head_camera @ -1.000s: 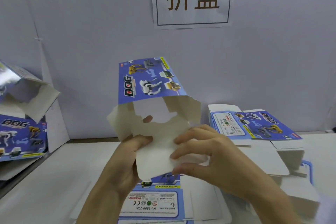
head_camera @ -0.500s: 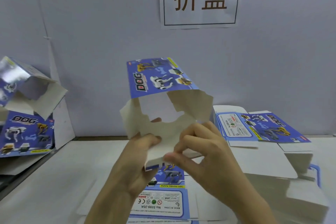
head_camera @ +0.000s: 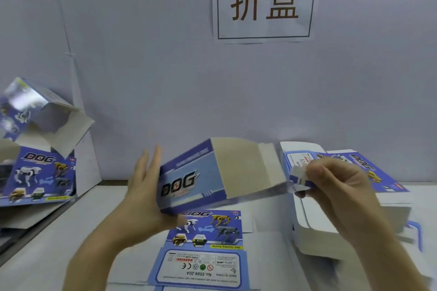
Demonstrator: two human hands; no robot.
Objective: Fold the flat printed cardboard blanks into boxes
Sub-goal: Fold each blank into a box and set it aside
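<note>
Nearest to the person, one flat blank lies printed side up on the table, not yet folded. Just above it the two hands hold the box in the air, tilted, with its "DOG" side toward the camera. It already has the shape of a box.

The left hand supports the left end with straight fingers, so its grip is apart. Whether that end is fully closed cannot be seen, because the hand covers it. The right end is open: the pale inner side of the lid panel shows. The right hand has its grip clamped on a small flap there, pinching it. The work on this box seems to be in its last part, with the right end left to tuck in.

To the right, just beside the right hand, sits a stack of blanks, so much of the task probably remains. This stack is close to the open end and may hinder the folding. At the far left, several folded boxes lean against the wall, some with flaps open. On the wall hangs a paper sign.
</note>
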